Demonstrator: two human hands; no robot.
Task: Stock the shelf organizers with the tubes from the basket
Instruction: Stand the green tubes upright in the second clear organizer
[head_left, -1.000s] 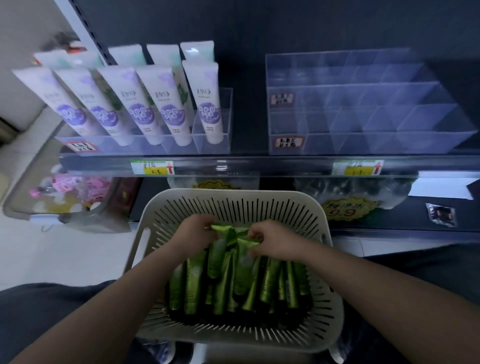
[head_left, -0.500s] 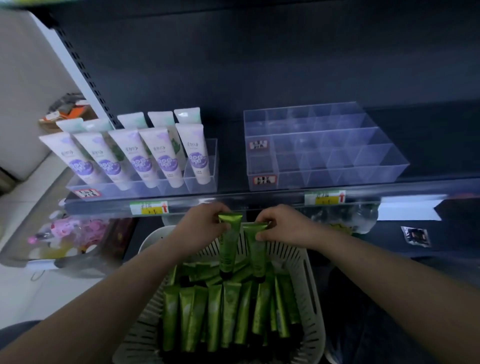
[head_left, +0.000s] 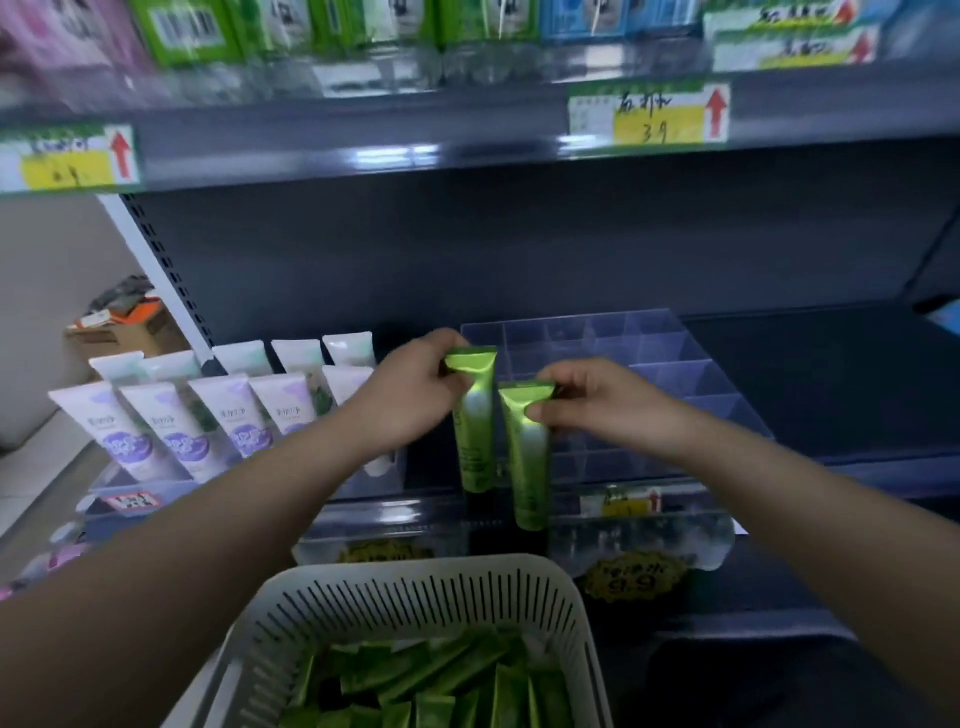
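Vs 0.5 s ago: both hands have moved up from just over the basket to shelf level, each with the same tube. 1.0 s ago they were down among the tubes in the basket. The view has also tilted up, so the upper shelf (head_left: 467, 140) and its price tags now show.

- Left hand (head_left: 410, 395): thumb and fingers pinch the flat crimped top of the left tube (head_left: 475, 441).
- Right hand (head_left: 597, 402): curled fingers and thumb pinch the crimped top of the right tube (head_left: 530, 467).
- The 2 tubes hang nearly upright, crimp up and narrow end down, just beside each other. The right one sits a bit lower. Cannot tell if they touch.
- Position: both are in front of the left front part of the clear organizer (head_left: 670, 369), with their lower ends over the shelf's front edge. Neither looks seated in a compartment.
- Look: glossy metallic green with a paler band in the upper half. The small print below it is unreadable.
- Basket (head_left: 415, 587): white, slotted, at bottom centre, below the shelf edge. More green tubes (head_left: 441, 686) lie piled in it.
- Left of the hands: white and purple tubes (head_left: 187, 431) stand in rows in a second organizer. The left forearm covers part of the rightmost ones.
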